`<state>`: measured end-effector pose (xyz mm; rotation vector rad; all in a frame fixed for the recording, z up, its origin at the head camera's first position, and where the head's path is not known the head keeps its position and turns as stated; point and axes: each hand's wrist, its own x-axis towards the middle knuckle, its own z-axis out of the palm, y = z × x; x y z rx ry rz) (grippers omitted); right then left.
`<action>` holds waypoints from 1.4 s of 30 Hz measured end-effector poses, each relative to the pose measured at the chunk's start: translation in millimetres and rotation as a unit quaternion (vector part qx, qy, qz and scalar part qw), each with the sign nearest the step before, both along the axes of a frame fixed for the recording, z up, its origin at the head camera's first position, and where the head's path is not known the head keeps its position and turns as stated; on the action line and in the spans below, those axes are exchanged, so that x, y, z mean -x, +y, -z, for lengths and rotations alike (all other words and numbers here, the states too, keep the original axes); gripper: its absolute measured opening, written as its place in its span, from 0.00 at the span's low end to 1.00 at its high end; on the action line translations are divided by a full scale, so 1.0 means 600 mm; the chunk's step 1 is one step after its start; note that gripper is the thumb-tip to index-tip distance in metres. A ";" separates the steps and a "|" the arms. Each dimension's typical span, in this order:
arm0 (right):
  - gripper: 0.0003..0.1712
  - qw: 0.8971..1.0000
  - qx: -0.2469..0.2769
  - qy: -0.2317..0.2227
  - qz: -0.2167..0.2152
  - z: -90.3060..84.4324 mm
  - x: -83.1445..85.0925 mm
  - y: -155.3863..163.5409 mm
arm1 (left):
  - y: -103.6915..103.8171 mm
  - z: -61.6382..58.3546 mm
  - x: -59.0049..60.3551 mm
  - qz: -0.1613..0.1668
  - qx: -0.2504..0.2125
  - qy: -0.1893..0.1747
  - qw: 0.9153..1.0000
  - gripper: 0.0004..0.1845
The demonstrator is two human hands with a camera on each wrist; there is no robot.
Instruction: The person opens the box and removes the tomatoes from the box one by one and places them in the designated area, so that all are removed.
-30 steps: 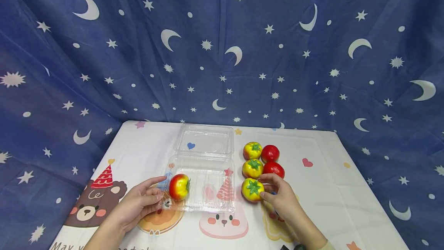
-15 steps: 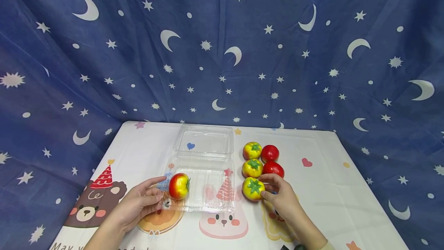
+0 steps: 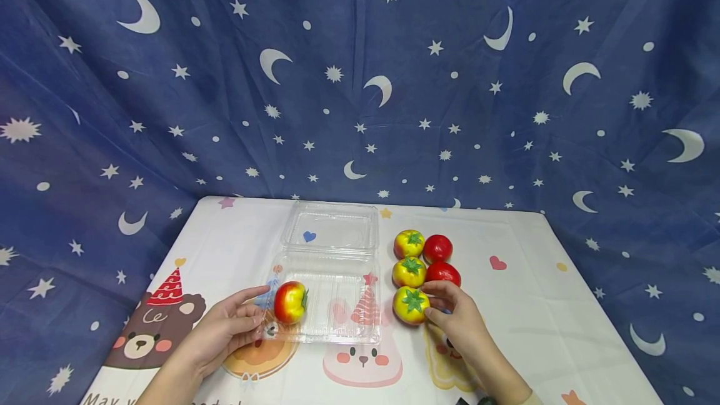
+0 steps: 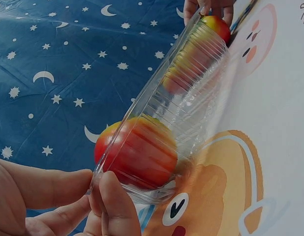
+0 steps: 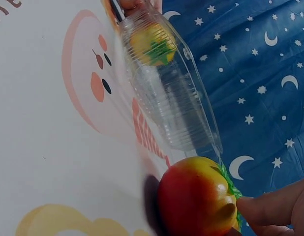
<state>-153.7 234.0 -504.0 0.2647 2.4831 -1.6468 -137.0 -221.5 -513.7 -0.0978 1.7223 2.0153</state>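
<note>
The left hand (image 3: 222, 330) lies at the near left corner of the clear plastic clamshell box (image 3: 332, 295), its fingers only loosely bent; the thumb and fingertips (image 4: 115, 196) press the box's rim and wall from outside, and the left wrist view shows them against the plastic without curling round it. Just inside that corner sits a red-and-yellow toy tomato (image 3: 290, 302), lying on its side with its green calyx pointing right, toward the middle of the box.

The right hand (image 3: 458, 324) rests on the table just right of the box. Its fingers are gently curled, and the thumb and forefinger tips (image 5: 270, 209) touch the nearest toy tomato (image 3: 411, 305) on its right side; whether they truly pinch it cannot be told. This tomato stands on the cloth just outside the box's right wall, calyx facing up.

Beyond it, away from the person, stand two more yellowish tomatoes (image 3: 409, 272) in the same column, calyxes up, and two plain red ones (image 3: 443, 274) just to their right.

The box stands open, its long axis running away from the person, with the lid (image 3: 332, 227) laid flat on the far side of the tray.

The tablecloth (image 3: 540, 305) carries cartoon animals; at its near left edge the letters "May" (image 3: 101, 399) can be read, the rest being cut off.
</note>
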 end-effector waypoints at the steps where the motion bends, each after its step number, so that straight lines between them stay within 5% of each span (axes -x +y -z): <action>1: 0.25 1.000 0.001 0.000 0.002 -0.001 0.000 0.000 | 0.001 0.000 0.000 -0.002 0.002 -0.003 1.000 0.42; 12: 0.27 0.997 0.066 -0.017 0.029 -0.009 0.004 0.006 | 0.000 0.000 -0.002 0.002 -0.001 0.002 1.000 0.43; 20: 0.27 0.999 0.021 0.034 0.000 -0.020 0.007 0.011 | 0.001 -0.001 -0.003 0.002 0.002 0.004 1.000 0.43; 42: 0.28 0.998 0.029 0.046 -0.008 -0.050 0.009 -0.007 | 0.002 0.000 -0.001 0.000 0.003 -0.003 1.000 0.43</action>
